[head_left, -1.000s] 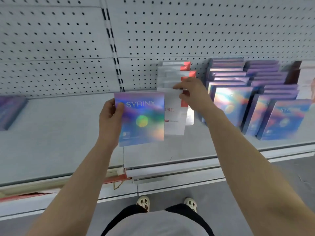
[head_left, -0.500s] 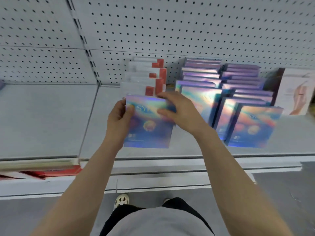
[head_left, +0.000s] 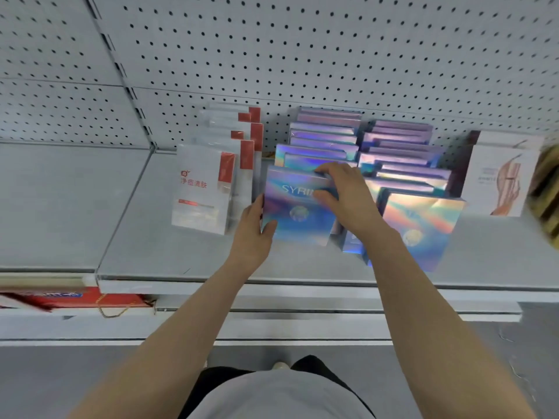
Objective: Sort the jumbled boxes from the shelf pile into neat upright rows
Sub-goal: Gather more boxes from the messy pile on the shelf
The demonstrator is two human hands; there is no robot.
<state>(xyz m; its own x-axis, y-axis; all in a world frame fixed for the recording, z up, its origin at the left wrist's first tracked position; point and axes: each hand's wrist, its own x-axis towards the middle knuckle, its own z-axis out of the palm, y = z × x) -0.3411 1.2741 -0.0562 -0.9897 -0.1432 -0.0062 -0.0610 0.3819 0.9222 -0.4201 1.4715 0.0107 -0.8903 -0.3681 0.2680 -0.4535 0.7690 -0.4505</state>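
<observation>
Head view: the left hand (head_left: pixel 252 229) is gripping the iridescent box's (head_left: pixel 295 207) lower left edge, while the right hand (head_left: pixel 348 196) is curling over its top right corner, holding it upright fronting the left iridescent row (head_left: pixel 325 137) on the shelf (head_left: pixel 136 237).

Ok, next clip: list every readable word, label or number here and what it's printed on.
"SYRI", cut off by the right hand: holographic box, also gripped by the left hand.
"净痘清肤", red: front white and red box.
Small print on that box and on the white box with the hand drawing: too blurred.
</observation>
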